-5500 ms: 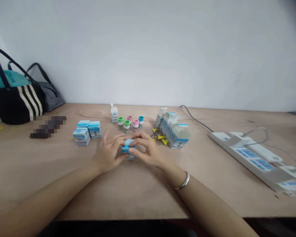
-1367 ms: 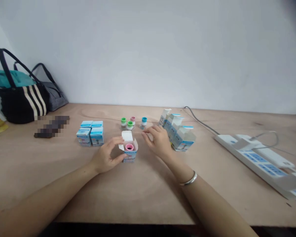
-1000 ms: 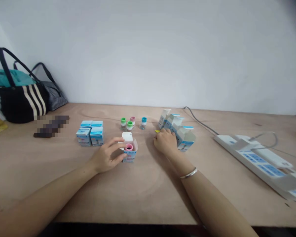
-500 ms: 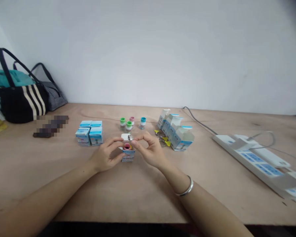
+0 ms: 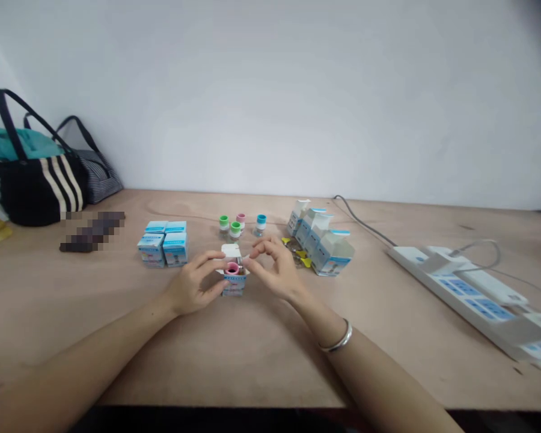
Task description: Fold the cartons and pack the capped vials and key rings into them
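Observation:
My left hand [image 5: 192, 281] grips the sides of an open white-and-blue carton [image 5: 233, 287], whose white flap stands up at the back. A pink-capped vial [image 5: 232, 269] sits in the carton's open top. My right hand [image 5: 273, 267] pinches a small metal piece [image 5: 240, 262] at the carton's mouth, though its fingers hide most of it. Behind the carton stand several vials with green, pink and blue caps [image 5: 237, 225]. A stack of small blue-and-white boxes [image 5: 162, 248] lies left of my left hand. Yellow-and-metal small items [image 5: 297, 254] lie right of my right hand.
Opened white cartons [image 5: 320, 246] stand in a row at the right. A white power strip [image 5: 455, 282] with a grey cable [image 5: 360, 222] lies further right on the wooden table [image 5: 72, 319]. A striped black bag [image 5: 38, 192], a grey bag and a pixelated dark object [image 5: 92, 231] are at the left.
My right hand has come back from the yellow items with a small metal piece and lowered it to the carton's mouth. The carton's white flap has dropped a little.

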Demonstrator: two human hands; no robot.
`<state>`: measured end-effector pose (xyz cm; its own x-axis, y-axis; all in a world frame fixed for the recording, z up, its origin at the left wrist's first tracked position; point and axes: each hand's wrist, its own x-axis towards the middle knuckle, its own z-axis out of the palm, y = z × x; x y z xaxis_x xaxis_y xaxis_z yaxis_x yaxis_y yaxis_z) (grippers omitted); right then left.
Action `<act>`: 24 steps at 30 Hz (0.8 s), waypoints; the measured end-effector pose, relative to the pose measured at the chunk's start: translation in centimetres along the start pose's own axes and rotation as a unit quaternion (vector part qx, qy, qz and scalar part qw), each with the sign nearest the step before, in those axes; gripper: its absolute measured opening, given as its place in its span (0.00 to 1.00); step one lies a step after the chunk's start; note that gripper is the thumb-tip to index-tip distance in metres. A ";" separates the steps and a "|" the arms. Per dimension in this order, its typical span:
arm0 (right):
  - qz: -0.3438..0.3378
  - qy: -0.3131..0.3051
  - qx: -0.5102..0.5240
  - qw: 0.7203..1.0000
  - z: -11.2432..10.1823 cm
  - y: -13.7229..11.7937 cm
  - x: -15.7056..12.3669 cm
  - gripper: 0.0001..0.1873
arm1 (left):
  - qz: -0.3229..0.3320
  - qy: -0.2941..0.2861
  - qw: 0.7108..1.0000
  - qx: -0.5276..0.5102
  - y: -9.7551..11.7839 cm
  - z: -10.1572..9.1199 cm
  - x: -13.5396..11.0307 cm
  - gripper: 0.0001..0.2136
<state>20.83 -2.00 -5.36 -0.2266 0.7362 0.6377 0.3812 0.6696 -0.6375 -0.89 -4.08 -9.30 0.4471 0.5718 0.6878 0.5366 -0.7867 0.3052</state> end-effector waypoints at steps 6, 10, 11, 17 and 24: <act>0.085 -0.003 0.023 0.996 0.6 0.2 -0.4 0.11 | -0.028 0.053 0.998 -0.002 -0.1 0.3 -0.1 0.22; 0.031 -0.039 0.016 0.999 1.0 0.0 -0.5 0.14 | -0.014 0.005 1.000 0.014 0.0 0.1 0.0 0.18; 0.014 -0.046 0.013 0.999 1.0 -0.1 -0.5 0.13 | -0.012 -0.001 1.000 0.017 0.0 0.1 0.1 0.17; -0.025 -0.043 -0.012 0.999 0.5 -0.4 -0.4 0.02 | 0.001 -0.002 1.000 0.008 0.3 -0.1 0.3 0.12; 0.035 0.010 0.042 0.998 0.6 0.1 -0.3 0.05 | -0.029 0.071 0.997 -0.031 -0.1 0.9 -0.3 0.20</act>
<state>20.44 -2.11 -5.89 -0.1829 0.7801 0.5983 0.3183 0.6228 -0.7148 -0.48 -3.96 -10.10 0.3074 0.5820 0.7529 0.5110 -0.7684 0.3853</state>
